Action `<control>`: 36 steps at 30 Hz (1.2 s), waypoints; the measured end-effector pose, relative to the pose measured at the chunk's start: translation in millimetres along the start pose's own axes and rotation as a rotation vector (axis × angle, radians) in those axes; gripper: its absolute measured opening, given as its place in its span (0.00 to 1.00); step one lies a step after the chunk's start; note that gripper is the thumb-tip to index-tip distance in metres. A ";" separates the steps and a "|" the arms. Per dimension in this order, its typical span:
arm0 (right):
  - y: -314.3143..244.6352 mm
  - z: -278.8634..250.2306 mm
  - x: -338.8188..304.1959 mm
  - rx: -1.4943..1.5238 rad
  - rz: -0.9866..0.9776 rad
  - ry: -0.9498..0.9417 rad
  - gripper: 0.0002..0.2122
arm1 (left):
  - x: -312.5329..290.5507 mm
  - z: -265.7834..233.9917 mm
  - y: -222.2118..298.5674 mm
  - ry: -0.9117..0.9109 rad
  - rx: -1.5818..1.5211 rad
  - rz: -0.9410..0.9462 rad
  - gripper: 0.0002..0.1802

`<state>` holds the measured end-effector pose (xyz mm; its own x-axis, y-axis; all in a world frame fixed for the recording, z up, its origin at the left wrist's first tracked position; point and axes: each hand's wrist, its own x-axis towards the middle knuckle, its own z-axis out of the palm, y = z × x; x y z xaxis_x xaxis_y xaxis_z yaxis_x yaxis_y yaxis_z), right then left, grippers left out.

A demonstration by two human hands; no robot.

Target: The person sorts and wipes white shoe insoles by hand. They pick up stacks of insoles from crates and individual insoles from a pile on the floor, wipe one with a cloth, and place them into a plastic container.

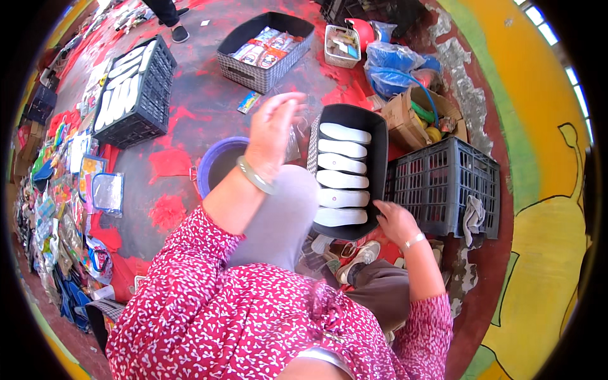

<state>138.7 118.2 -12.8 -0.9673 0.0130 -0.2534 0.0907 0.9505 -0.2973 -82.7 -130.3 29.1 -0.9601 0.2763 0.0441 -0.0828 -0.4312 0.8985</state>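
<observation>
A black-lined basket (350, 114) with a patterned outside stands in front of my right knee. Several white insoles (342, 179) lie in it in a column, side by side. At its near right corner, my right hand (398, 223) has its fingers bent over the rim. My left hand (272, 130), a pale bangle at its wrist, is raised above my left knee and left of the basket. Its fingers are stretched out with nothing visible in them. Beneath that arm, a purple-rimmed bucket (204, 166) is partly hidden.
A dark crate (144, 114) of white insoles stands far left. Another patterned basket (253, 77) holds colourful packets. A grey crate (459, 183) and a cardboard box (399, 120) stand right, by the painted wall. Mixed goods lie along the left; a person's legs (166, 12) show at the back.
</observation>
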 end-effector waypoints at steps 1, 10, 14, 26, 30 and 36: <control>-9.5 -6.3 -21.9 0.043 0.004 0.051 0.17 | -1.1 -33.4 -11.1 0.054 0.058 0.069 0.14; -15.6 40.9 -117.7 0.444 0.478 0.284 0.16 | -161.2 -328.5 -192.3 0.898 0.455 -0.662 0.22; -26.7 51.3 -114.1 0.577 0.482 0.326 0.15 | -162.1 -300.8 -185.7 0.767 -0.006 -1.056 0.31; -1.1 80.5 -99.9 0.557 0.532 0.231 0.14 | -159.7 -325.7 -231.7 0.729 -0.313 -1.037 0.18; -5.4 77.6 -90.7 0.494 0.524 0.179 0.13 | -157.6 -335.3 -244.5 0.718 -0.252 -1.111 0.15; -7.5 75.9 -84.3 0.392 0.484 0.152 0.14 | -161.1 -349.9 -264.5 0.715 -0.276 -1.054 0.16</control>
<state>237.6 86.4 -59.1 -0.8155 0.4833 -0.3185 0.5775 0.6425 -0.5036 0.4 -361.3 -368.5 -0.3216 0.1090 -0.9406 -0.8487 -0.4736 0.2354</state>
